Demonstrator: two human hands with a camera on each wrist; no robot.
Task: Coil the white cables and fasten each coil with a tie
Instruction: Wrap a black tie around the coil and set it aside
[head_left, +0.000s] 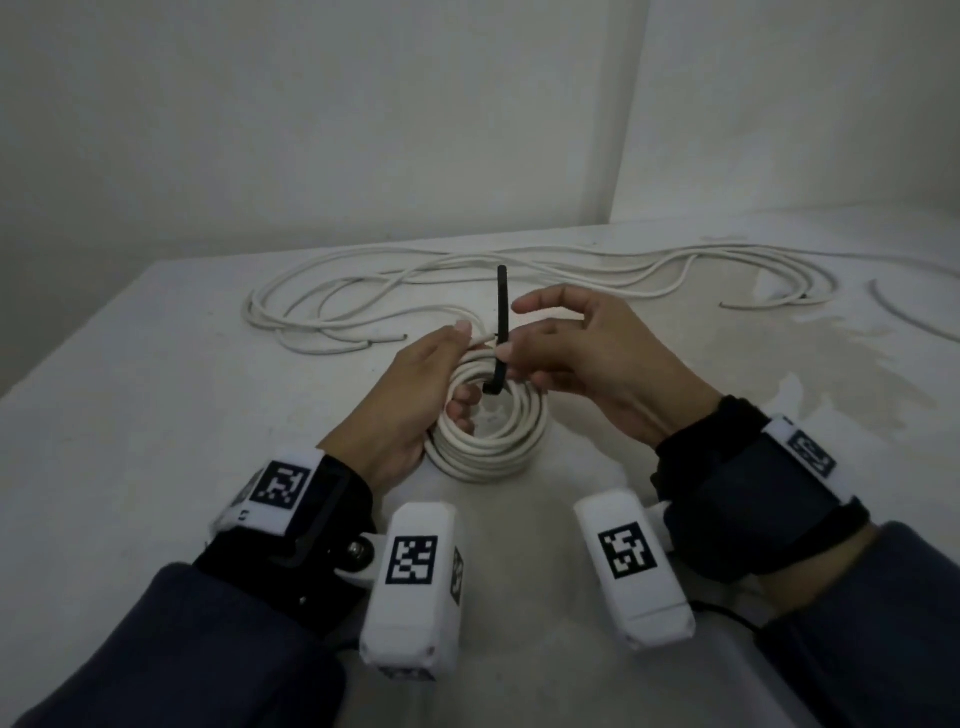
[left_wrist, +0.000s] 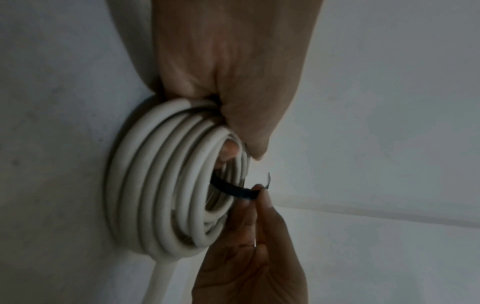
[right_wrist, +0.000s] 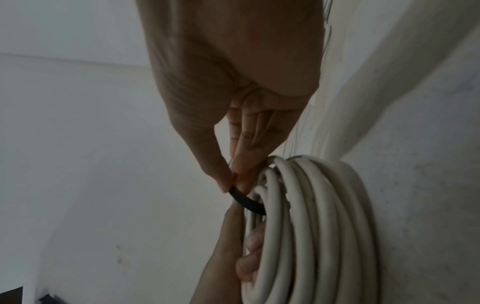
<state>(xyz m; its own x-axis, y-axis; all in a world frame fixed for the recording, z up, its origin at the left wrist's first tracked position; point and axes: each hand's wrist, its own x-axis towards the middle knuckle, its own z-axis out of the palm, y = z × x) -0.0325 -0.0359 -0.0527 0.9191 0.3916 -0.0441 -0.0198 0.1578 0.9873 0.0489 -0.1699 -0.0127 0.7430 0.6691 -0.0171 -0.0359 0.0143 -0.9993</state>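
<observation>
I see my left hand (head_left: 410, 395) gripping the coil (head_left: 493, 441) on the table (head_left: 130, 415); my right hand (head_left: 582, 358) pinches the black tie (head_left: 501, 312) threaded through it. Loose cables (head_left: 363, 296) lie behind.

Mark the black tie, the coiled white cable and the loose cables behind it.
black tie (head_left: 502, 301): head view, upright strap above the right hand's pinch.
coiled white cable (head_left: 493, 457): head view, near rim of the coil.
loose cables (head_left: 291, 317): head view, left loops on the table.
</observation>
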